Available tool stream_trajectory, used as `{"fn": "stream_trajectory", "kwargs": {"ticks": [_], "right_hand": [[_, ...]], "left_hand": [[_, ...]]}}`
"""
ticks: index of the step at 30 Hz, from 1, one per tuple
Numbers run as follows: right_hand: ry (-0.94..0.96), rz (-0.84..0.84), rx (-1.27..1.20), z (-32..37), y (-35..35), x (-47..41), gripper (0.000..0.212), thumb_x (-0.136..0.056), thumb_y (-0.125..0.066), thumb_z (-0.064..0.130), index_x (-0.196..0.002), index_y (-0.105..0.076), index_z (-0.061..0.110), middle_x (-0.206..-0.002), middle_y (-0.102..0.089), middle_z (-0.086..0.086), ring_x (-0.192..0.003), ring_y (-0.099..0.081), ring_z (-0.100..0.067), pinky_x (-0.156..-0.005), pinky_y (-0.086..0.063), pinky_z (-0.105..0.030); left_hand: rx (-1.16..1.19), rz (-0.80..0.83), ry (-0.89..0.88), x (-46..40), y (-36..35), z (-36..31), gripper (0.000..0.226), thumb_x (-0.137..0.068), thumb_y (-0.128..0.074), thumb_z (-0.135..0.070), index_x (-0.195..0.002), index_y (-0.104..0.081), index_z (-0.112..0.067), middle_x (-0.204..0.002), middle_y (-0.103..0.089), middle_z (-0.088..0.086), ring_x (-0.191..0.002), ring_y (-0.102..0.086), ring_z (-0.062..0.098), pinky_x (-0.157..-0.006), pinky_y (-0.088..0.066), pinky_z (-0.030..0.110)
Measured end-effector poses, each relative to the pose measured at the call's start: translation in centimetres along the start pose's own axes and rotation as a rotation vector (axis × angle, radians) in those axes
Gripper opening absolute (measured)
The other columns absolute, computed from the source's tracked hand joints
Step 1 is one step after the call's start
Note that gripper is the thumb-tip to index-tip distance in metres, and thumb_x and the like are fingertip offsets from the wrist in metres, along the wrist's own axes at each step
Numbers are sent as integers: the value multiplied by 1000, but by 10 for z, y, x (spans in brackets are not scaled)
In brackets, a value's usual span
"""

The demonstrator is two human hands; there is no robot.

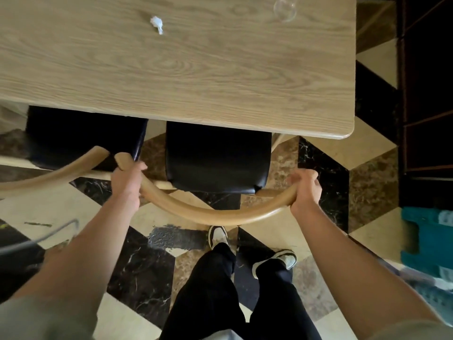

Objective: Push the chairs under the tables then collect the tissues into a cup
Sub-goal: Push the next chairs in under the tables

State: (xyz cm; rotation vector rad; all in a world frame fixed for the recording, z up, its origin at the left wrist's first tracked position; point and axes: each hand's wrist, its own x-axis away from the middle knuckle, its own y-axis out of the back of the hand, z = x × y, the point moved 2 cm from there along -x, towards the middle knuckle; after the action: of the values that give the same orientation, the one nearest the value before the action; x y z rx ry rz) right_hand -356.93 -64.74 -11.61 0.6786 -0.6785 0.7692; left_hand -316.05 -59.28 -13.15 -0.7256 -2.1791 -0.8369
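Gripping the curved wooden backrest (215, 215) of the chair, both hands are wrapped around it: the left hand (127, 182) closed on the rail near its left end, the right hand (305, 190) closed on its right end. This chair's black seat (218, 158) sits partly under the edge of the table (220, 94), with most of the cushion showing, so by my reading the push is underway but not finished. Just to the left, a second chair (81, 141) has its black seat tucked a little under the table, its own curved back (49, 173) nearly meeting the first; whether it counts as pushed in I cannot say.

On the table top a crumpled white tissue (157, 23) lies untouched, well apart from a clear cup (285, 8) near the far right edge, which looks empty as far as it shows. Collecting tissues appears not yet begun. Below, the person's feet stand on a patterned marble floor (147, 261).
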Motion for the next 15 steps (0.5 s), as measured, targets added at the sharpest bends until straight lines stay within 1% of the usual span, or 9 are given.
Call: {"fn": "stream_trajectory", "kwargs": {"ticks": [1, 3, 4, 6, 7, 9, 11, 13, 15], "right_hand": [[-38, 2, -10, -8, 4, 5, 53, -73, -79, 31, -122, -67, 16, -106, -73, -5, -96, -68, -25, -79, -55, -38], [-97, 14, -42, -27, 10, 20, 54, -78, -82, 25, -127, -59, 18, -109, -68, -7, -95, -67, -24, -75, -54, -37], [-108, 20, -52, -37, 11, 27, 54, -78, -82, 21, -126, -57, 18, -109, -68, -8, -94, -67, -24, -72, -54, -36], [-107, 18, -54, -48, 7, 41, 55, -77, -82, 12, -126, -57, 16, -111, -69, -8, -97, -69, -25, -76, -56, -36], [-98, -3, -45, -50, 3, 46, 55, -77, -80, 7, -126, -57, 15, -113, -69, -8, -99, -68, -26, -80, -56, -37], [-63, -40, -16, -46, -4, 49, 49, -78, -75, 0, -121, -57, 14, -113, -69, -10, -97, -68, -26, -83, -55, -39], [-45, -49, -3, -40, -14, 48, 44, -80, -71, -3, -117, -57, 14, -110, -69, -10, -92, -67, -23, -77, -54, -35], [-40, -28, -21, -32, -27, 47, 41, -80, -70, -4, -114, -58, 15, -106, -68, -7, -90, -68, -22, -67, -54, -31], [-43, -14, -50, -21, -44, 44, 35, -79, -70, -4, -105, -58, 17, -105, -68, -8, -92, -69, -25, -65, -55, -32]], "left_hand": [[0, 26, 59, 7, -1, 11, 46, -91, -74, -27, -132, -56, -16, -116, -64, 9, -100, -64, 25, -90, -56, 46], [53, 78, 168, 30, -5, 30, 38, -92, -74, -25, -125, -57, -16, -116, -64, 9, -103, -64, 28, -94, -57, 49], [65, 95, 200, 41, -9, 40, 40, -92, -73, -22, -128, -58, -13, -118, -65, 9, -107, -65, 30, -94, -57, 48], [140, 118, 250, 58, -16, 52, 48, -92, -72, -15, -137, -57, -9, -129, -66, 13, -113, -67, 30, -96, -57, 45], [218, 116, 282, 63, -18, 55, 52, -91, -72, -12, -141, -56, -10, -133, -65, 14, -109, -67, 27, -98, -56, 44], [358, 88, 317, 64, -19, 51, 58, -89, -72, -5, -144, -56, -13, -131, -66, 14, -102, -67, 26, -97, -59, 46], [405, 61, 321, 57, -19, 38, 59, -87, -71, -1, -143, -57, -16, -126, -65, 14, -104, -65, 29, -92, -60, 48], [417, 60, 310, 49, -23, 23, 59, -87, -70, 4, -141, -57, -16, -128, -61, 15, -107, -64, 32, -94, -60, 51], [427, 79, 277, 39, -29, 3, 58, -87, -67, 7, -140, -56, -12, -127, -61, 17, -107, -64, 33, -92, -62, 53]]}}
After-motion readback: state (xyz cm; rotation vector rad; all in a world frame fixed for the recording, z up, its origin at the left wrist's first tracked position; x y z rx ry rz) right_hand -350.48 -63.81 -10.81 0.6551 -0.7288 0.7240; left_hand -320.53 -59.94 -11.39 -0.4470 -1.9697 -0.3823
